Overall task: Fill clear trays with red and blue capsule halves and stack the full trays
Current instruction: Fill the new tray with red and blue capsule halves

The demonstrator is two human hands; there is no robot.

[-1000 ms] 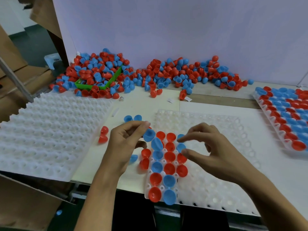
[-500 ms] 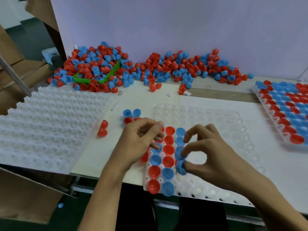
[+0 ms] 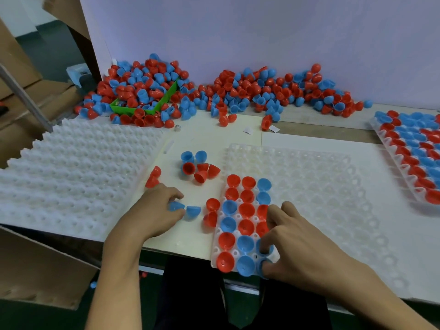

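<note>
Capsule halves [image 3: 246, 209] fill three tray [image 3: 321, 186] columns; left hand [image 3: 152, 210] pinches one blue half [image 3: 175, 206], right hand [image 3: 292, 244] another.

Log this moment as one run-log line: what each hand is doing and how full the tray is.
left hand: pinching loose blue half | right hand: seating blue half | clear tray: left columns filled

Glossy plastic capsule halves [image 3: 246, 208] in clear plastic tray [image 3: 321, 186].
</note>
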